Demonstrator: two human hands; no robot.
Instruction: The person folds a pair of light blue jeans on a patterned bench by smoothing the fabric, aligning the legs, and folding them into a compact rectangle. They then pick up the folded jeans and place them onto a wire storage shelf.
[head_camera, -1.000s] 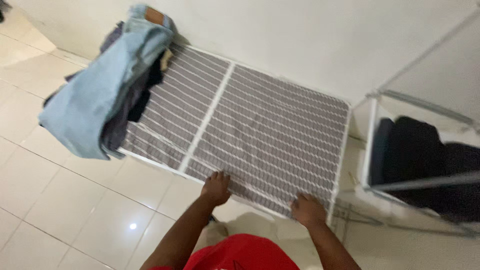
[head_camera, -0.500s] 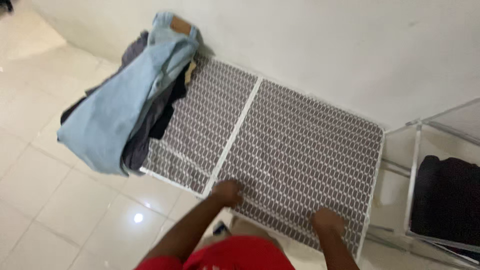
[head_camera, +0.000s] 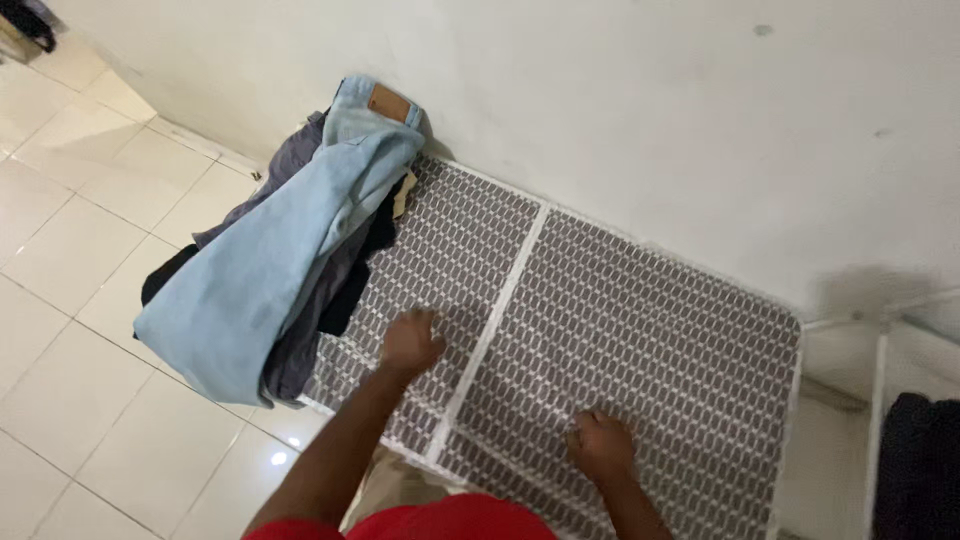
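Hands have shifted inward on the rack over the last second. Earlier both gripped its near white edge; now the left hand (head_camera: 411, 341) rests further in on the grey mesh, just left of the white centre bar (head_camera: 497, 315), fingers curled loosely into a half fist, holding nothing that I can see. The right hand (head_camera: 600, 445) lies on the mesh of the right panel, near the front edge, fingers bent under in the same way; whether they hook through the mesh I cannot tell.

The mesh rack (head_camera: 690, 330) itself sits flat, its far side against the white wall (head_camera: 640, 110), its right end by a white frame (head_camera: 884, 400) where a dark cloth (head_camera: 918, 470) shows at the picture's edge. The view has swung left as well, so more of the tiled floor (head_camera: 90, 250) and less of that frame appears than a second ago.

A pile of clothes (head_camera: 300, 260) lies over the rack's left end, hanging past the edge towards the floor: pale blue jeans (head_camera: 270, 270) on top, darker grey and black pieces under them. The pile looks unmoved against the rack. The left hand is now near its lower right side, apart from it, not touching

Judged from this, the grip on the rim has been let go and both hands press or rest on the surface, the left one closest to the clothes
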